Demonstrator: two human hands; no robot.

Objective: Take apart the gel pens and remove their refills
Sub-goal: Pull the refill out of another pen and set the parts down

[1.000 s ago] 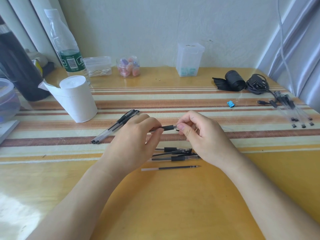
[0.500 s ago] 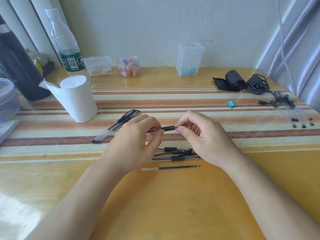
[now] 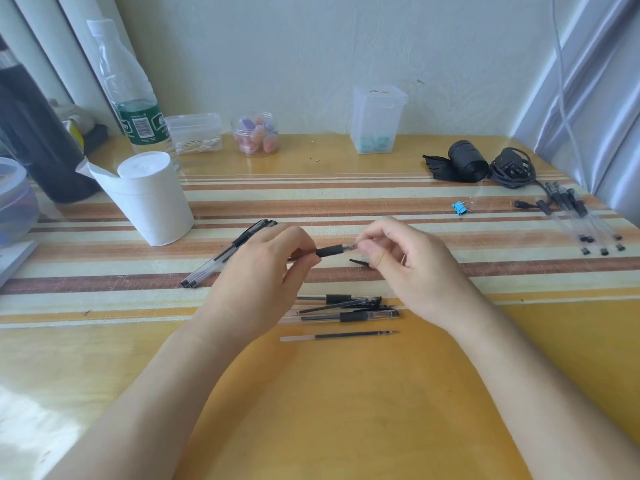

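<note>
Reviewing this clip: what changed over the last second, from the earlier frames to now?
The right hand shifted slightly rightward along the gel pen. Its blurred fingers now pinch only the clear tip end. The left hand still grips the barrel. The loose refill and pen parts on the table stayed put.
</note>
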